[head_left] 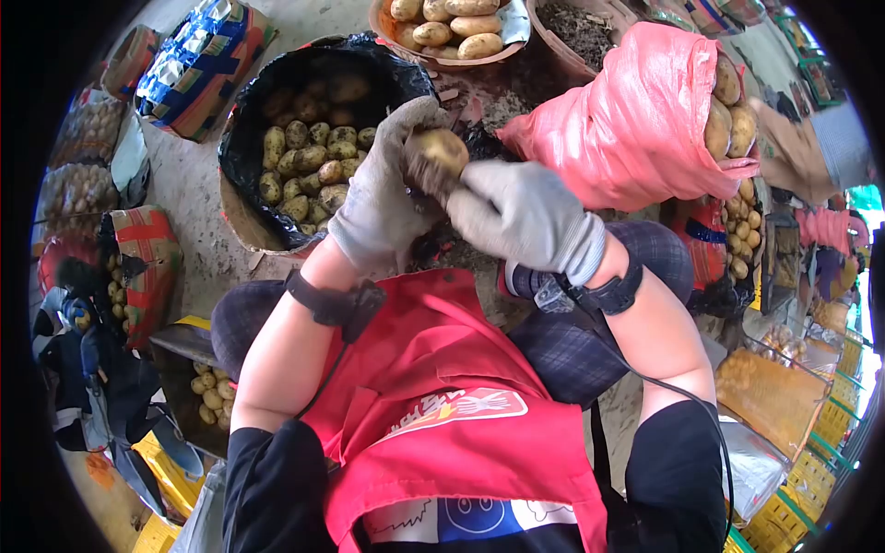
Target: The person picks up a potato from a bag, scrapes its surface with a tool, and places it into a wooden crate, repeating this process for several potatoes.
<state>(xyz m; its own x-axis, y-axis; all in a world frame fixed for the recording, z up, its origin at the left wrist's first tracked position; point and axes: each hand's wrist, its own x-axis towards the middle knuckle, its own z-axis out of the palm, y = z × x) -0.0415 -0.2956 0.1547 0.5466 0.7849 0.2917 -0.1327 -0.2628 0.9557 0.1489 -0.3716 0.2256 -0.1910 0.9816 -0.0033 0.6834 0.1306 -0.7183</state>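
My left hand (pixel 385 189), in a soiled grey-white work glove, is closed around a potato (pixel 441 147) in front of my chest. My right hand (pixel 525 219) wears a similar glove. Its fingers are bent and reach the potato's lower right side, where motion blurs the fingertips. Whether they grip anything is not clear. A dark, dirt-coloured patch shows between the two hands. Beyond my left hand stands a round container lined with black plastic (pixel 241 129), part-filled with smaller potatoes (pixel 313 161). A pink mesh sack (pixel 618 124) of large potatoes lies beyond my right hand.
At the top, a bowl (pixel 452 61) holds potatoes beside a basin of dark soil (pixel 576 37). A patterned basket (pixel 198 69) and a red-striped bag (pixel 147 267) stand left. More potatoes (pixel 740 226) lie right. A person (pixel 101 369) is at far left, and yellow crates (pixel 793 516) are at lower right.
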